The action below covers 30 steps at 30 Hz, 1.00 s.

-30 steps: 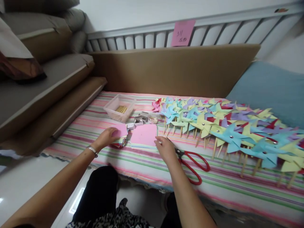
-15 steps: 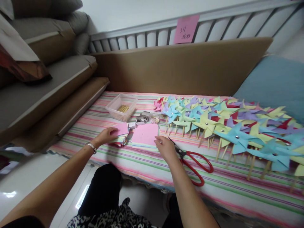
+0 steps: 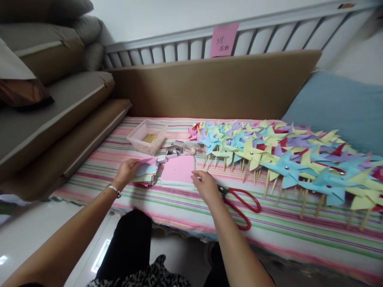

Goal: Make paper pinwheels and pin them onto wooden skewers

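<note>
My left hand (image 3: 127, 172) is closed on a pink sheet of paper (image 3: 147, 160), lifting it at its left edge. Under it lies a stack of coloured papers (image 3: 145, 177), with a light blue one on top. To the right is a neat pile of square paper (image 3: 178, 169), pink on top. At that pile's right edge my right hand (image 3: 206, 184) has its thumb and forefinger curled close together; whatever is between them is too small to make out. Scissors with red handles (image 3: 243, 199) rest beside my right wrist, their blades partly hidden by the hand.
A clear plastic box (image 3: 146, 135) holds short sticks. Small open boxes (image 3: 172, 151) and a round clear tub (image 3: 189, 149) stand behind the papers. Many paper pinwheels (image 3: 251, 153) on sticks fill the right side. Cushions (image 3: 74, 119) are stacked at the left; a brown board (image 3: 209, 87) stands behind.
The pink sheet in my left hand is raised and tilted, showing the light blue paper under it. My right hand stays by the square pile. The whole view has shifted slightly.
</note>
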{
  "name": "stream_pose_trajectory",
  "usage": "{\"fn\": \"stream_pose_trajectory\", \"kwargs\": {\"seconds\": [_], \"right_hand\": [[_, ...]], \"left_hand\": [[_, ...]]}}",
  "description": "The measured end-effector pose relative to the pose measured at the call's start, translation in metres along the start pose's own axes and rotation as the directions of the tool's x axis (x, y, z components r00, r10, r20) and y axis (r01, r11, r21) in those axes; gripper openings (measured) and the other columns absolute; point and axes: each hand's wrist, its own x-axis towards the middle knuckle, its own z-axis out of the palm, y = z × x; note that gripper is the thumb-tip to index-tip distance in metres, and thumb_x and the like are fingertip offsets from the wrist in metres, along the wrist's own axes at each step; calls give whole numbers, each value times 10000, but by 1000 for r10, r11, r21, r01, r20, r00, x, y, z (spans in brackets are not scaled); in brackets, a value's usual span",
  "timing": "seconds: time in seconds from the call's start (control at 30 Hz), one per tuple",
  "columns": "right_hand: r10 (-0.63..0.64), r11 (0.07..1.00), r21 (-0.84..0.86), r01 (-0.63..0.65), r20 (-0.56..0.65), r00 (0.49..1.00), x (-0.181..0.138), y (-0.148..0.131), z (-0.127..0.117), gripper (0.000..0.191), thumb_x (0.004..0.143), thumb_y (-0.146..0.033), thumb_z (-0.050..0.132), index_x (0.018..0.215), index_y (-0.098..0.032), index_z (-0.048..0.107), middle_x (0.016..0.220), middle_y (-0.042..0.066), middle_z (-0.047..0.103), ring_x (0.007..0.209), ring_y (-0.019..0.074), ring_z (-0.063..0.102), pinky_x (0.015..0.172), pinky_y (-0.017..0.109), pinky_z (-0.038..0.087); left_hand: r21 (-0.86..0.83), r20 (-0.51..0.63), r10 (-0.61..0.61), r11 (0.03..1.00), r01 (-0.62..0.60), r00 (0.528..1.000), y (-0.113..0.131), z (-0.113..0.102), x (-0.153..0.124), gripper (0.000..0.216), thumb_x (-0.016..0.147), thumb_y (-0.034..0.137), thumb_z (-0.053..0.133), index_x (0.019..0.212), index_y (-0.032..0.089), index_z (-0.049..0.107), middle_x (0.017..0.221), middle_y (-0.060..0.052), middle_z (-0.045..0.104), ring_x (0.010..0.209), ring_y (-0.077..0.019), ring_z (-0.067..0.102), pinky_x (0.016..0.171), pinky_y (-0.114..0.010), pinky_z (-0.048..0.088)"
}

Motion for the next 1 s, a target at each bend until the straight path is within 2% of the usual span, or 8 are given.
{"fn": "stream_pose_trajectory", "kwargs": {"seconds": [0.17,0.27,0.37,0.57,0.67,0.77,0.9,1.0], "right_hand": [[90,952,287,-101,54,995,-2,-15,9,385,840,-455,499,973,-137,671,969,139,712,890,236,681,750,343,529],[251,642,672,-369,271,929,0,-26,6,543,867,-608,414,1014,-131,625,990,166,697,911,231,685,757,345,536],[199,366,823,-436,388,900,9,-31,-6,641,847,-697,353,1071,-148,597,989,136,693,869,230,684,738,376,536],[221,359,896,-261,190,957,28,-15,-24,428,661,-459,744,918,-129,654,806,57,706,748,175,650,684,272,500],[261,404,896,-186,82,962,32,-5,-19,361,518,-231,801,840,-141,665,691,2,681,614,131,607,595,232,462],[292,426,889,-167,39,956,36,-4,-13,336,538,-242,757,847,-161,657,678,-11,671,564,124,582,537,232,437],[304,577,807,-122,-74,950,41,-8,-7,268,586,-235,687,843,-163,659,688,-17,658,565,117,567,547,231,432],[304,702,707,-87,-187,934,44,-9,1,191,610,-184,648,797,-156,675,671,-26,641,579,109,548,549,213,407]], "left_hand": [[111,-250,293,955,-273,923,62,0,-11,231,874,316,510,936,216,709,1149,-99,663,1144,-251,541,1004,-456,390],[79,-169,488,873,-482,856,109,19,-20,229,884,236,504,1022,263,685,1256,-78,610,1244,-245,478,1025,-471,384],[-21,-58,623,781,-625,780,134,43,-20,268,894,202,473,1036,292,682,1304,-59,581,1295,-245,429,1028,-484,392],[-153,31,734,674,-723,678,133,81,4,303,873,190,501,1034,364,691,1381,-13,520,1348,-276,360,1063,-545,332],[-393,-8,557,762,-515,830,127,97,9,320,831,285,579,1131,378,643,1379,-15,525,1317,-299,409,1068,-552,336],[-774,174,124,631,58,977,121,112,11,429,850,463,509,1251,319,558,1284,-75,607,1153,-310,573,932,-517,493],[-829,503,42,307,467,863,119,120,14,609,870,639,261,1060,225,666,1137,-131,685,1019,-311,649,777,-453,578],[-781,595,-27,216,586,803,126,118,12,395,849,525,482,967,206,682,1074,-117,708,898,-266,688,668,-362,597]]}}
